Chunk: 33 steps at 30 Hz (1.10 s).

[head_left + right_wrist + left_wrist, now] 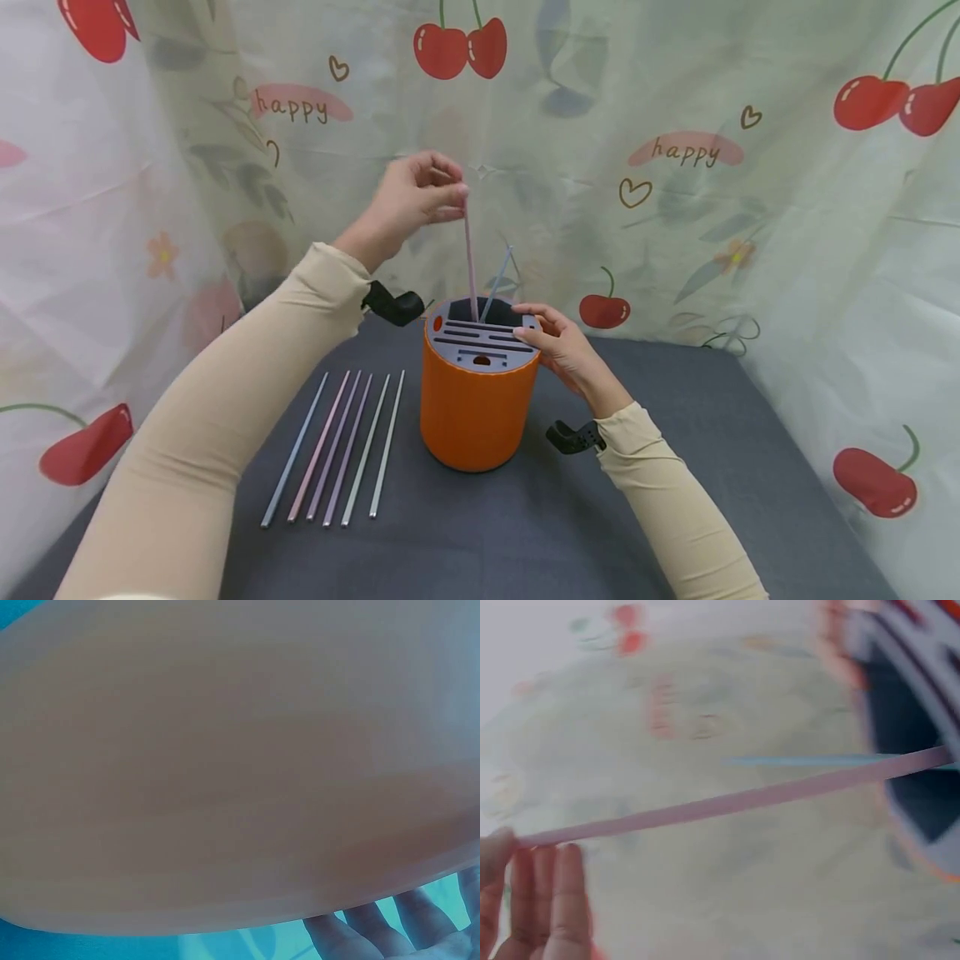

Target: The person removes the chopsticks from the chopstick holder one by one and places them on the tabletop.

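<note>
An orange knife holder [472,417] with a grey slotted top [483,360] stands upright on the table. Above it, my left hand [420,196] pinches the upper end of a pink chopstick [470,258], whose lower end is inside the dark rear opening. The same pink chopstick [742,801] crosses the left wrist view. A blue chopstick [497,283] leans in that opening, uncovered by any hand. My right hand [558,350] grips the holder's right rim, thumb on top and fingers round the far side. In the right wrist view, the holder's wall [225,787] fills most of the picture.
Left of the holder, several metallic chopsticks [337,450] in blue, pink, purple and pale green lie side by side on the dark grey tabletop [480,550]. A cherry-printed curtain [525,150] hangs behind and along both sides.
</note>
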Each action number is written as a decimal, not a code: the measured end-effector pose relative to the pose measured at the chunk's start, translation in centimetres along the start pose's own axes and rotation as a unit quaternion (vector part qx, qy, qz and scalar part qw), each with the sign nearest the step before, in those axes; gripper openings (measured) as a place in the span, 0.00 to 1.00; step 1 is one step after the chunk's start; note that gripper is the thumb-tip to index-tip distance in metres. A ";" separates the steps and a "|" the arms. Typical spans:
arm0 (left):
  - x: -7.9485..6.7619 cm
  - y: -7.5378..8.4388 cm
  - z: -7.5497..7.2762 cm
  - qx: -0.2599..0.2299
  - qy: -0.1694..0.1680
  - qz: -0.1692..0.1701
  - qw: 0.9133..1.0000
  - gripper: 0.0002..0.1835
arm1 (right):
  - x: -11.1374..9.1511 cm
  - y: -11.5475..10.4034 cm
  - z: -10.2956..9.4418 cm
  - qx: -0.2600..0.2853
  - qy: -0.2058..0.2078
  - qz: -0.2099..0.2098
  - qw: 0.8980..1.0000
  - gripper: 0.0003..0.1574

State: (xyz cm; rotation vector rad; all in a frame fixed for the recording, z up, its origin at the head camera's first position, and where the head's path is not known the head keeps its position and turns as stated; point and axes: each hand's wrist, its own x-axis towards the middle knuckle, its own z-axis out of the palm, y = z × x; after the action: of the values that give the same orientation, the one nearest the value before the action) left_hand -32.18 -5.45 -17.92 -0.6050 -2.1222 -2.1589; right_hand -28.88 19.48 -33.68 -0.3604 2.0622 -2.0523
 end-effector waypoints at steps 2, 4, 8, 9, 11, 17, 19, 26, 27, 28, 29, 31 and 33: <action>-0.5 1.4 -1.5 -0.067 0.030 0.050 0.996 0.06 | 0.0 0.0 0.0 0.002 -0.001 -0.001 1.000 0.22; -1.1 2.6 -3.1 -0.131 0.054 0.086 0.986 0.07 | -0.1 -0.1 0.1 0.006 -0.001 -0.003 1.000 0.22; -2.1 3.6 -6.5 -0.211 0.103 0.096 0.967 0.11 | -0.1 -0.2 0.1 0.008 -0.001 -0.005 1.000 0.22; -2.3 3.5 -7.4 -0.220 0.115 0.085 0.965 0.13 | -0.1 -0.2 0.1 0.009 -0.001 -0.006 1.000 0.22; -2.7 2.9 -9.0 -0.230 0.137 0.053 0.962 0.16 | -0.1 -0.2 0.1 0.009 0.000 -0.007 1.000 0.22; -4.2 -2.4 -13.1 -0.130 0.149 -0.032 0.980 0.23 | -0.1 -0.1 0.2 0.011 0.002 -0.006 1.000 0.20; -4.9 -4.9 -14.3 -0.057 0.140 -0.052 0.987 0.25 | -0.1 -0.1 0.2 0.009 0.002 -0.007 1.000 0.20; -7.4 -14.0 -17.3 0.127 0.067 -0.132 0.981 0.29 | -0.1 -0.2 0.1 0.008 0.002 -0.009 1.000 0.20; -7.7 -15.2 -17.5 0.144 0.058 -0.149 0.977 0.29 | -0.1 -0.2 0.1 0.008 0.002 -0.010 1.000 0.20; -8.0 -16.3 -17.7 0.157 0.051 -0.165 0.973 0.30 | -0.1 -0.2 0.1 0.008 0.002 -0.010 1.000 0.21; -8.4 -17.2 -17.9 0.176 0.045 -0.179 0.967 0.29 | -0.1 -0.2 0.1 0.007 0.000 -0.011 1.000 0.21; -8.9 -19.0 -18.1 0.195 0.032 -0.203 0.959 0.29 | -0.2 -0.2 0.1 0.006 0.000 -0.011 1.000 0.23; -9.4 -20.3 -18.1 0.210 0.020 -0.223 0.952 0.28 | -0.2 -0.2 0.2 0.007 0.000 -0.010 1.000 0.24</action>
State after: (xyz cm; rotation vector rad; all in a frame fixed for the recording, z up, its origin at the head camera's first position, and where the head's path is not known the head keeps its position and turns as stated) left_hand -34.01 -24.13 -39.77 -0.0433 -2.7858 -1.7521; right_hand -28.62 19.36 -33.48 -0.3808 2.0515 -2.0765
